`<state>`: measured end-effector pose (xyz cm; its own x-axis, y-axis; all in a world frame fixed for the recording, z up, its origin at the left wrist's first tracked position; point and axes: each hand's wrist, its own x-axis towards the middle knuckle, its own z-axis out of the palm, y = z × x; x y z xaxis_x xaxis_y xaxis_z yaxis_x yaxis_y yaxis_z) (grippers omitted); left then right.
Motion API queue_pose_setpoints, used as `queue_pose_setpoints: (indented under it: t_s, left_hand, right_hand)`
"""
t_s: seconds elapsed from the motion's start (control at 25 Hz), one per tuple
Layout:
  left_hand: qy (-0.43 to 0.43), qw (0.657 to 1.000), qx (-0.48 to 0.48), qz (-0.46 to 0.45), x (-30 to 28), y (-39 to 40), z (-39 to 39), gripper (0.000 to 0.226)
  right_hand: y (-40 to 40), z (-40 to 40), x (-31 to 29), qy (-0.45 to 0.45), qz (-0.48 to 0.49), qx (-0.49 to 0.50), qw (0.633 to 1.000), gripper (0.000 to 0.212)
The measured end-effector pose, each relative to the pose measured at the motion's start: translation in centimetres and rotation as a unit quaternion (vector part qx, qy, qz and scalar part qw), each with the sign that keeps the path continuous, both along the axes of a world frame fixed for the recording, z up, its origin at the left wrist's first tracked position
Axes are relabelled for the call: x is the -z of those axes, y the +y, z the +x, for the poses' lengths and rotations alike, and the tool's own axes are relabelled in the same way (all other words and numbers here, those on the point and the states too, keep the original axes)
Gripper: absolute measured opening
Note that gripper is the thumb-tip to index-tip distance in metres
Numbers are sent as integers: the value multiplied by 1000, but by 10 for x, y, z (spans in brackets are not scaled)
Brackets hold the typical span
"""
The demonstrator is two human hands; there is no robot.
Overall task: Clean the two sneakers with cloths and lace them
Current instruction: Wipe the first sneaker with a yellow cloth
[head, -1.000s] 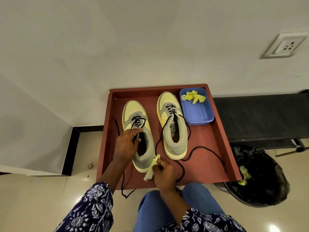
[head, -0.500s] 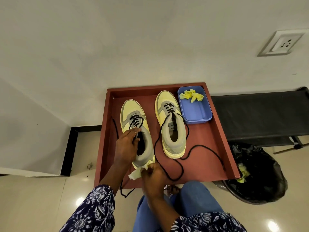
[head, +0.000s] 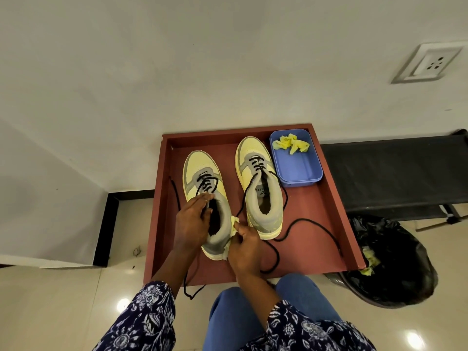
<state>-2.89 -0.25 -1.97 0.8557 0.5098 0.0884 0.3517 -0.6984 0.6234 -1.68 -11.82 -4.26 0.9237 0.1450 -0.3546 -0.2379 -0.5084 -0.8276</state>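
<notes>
Two yellow and grey sneakers with loose black laces stand side by side in a red-brown tray (head: 329,198). My left hand (head: 191,221) grips the left sneaker (head: 200,171) at its tongue and collar. My right hand (head: 244,249) pinches a crumpled pale yellow cloth (head: 233,225) against that sneaker's right heel side. The right sneaker (head: 260,183) stands untouched just to the right, its laces (head: 311,224) trailing over the tray floor.
A blue plastic box (head: 298,171) holding another yellow cloth (head: 291,144) sits in the tray's far right corner. A bin with a black bag (head: 395,262) and used cloths stands right of the tray, below a black bench (head: 395,171). Wall behind, my knees in front.
My right hand has moved the cloth from under the left sneaker's heel up along its right side. My left hand keeps its hold on the sneaker.
</notes>
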Motion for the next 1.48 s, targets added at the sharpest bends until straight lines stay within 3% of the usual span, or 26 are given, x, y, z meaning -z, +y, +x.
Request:
queue_pose_setpoints:
  t_s: [0.12, 0.28, 0.4, 0.52, 0.6, 0.8, 1.04, 1.28, 1.48]
  left_hand:
    - [-4, 1000, -6, 5, 0, 0, 0, 34]
    - [-5, 1000, -10, 2, 0, -2, 1, 34]
    - [1, 1000, -15, -5, 1, -3, 1, 34]
    - [1, 1000, -12, -5, 1, -2, 1, 35]
    - [1, 1000, -9, -5, 1, -1, 1, 35]
    - [-4, 1000, -8, 3, 4, 0, 0, 35]
    - [-1, 1000, 4, 22, 6, 3, 0, 36]
    - [15, 998, 28, 50, 7, 14, -16, 37]
    - [22, 998, 32, 56, 4, 14, -26, 35]
  right_hand:
    - [-2, -16, 7, -2, -53, -20, 998, 25]
    - [-2, -31, 8, 82, -92, -28, 992, 21]
    - [5, -37, 11, 139, -89, -23, 986, 21]
    - [9, -38, 17, 182, -26, 59, 981, 5]
    - [8, -32, 18, 171, -22, 86, 981, 11]
    - [-2, -6, 2, 78, -67, 30, 994, 34]
    - [0, 11, -4, 59, -47, -34, 997, 37]
    - [6, -30, 4, 56, -28, -57, 996, 28]
    - [4, -39, 0, 99, -23, -63, 993, 27]
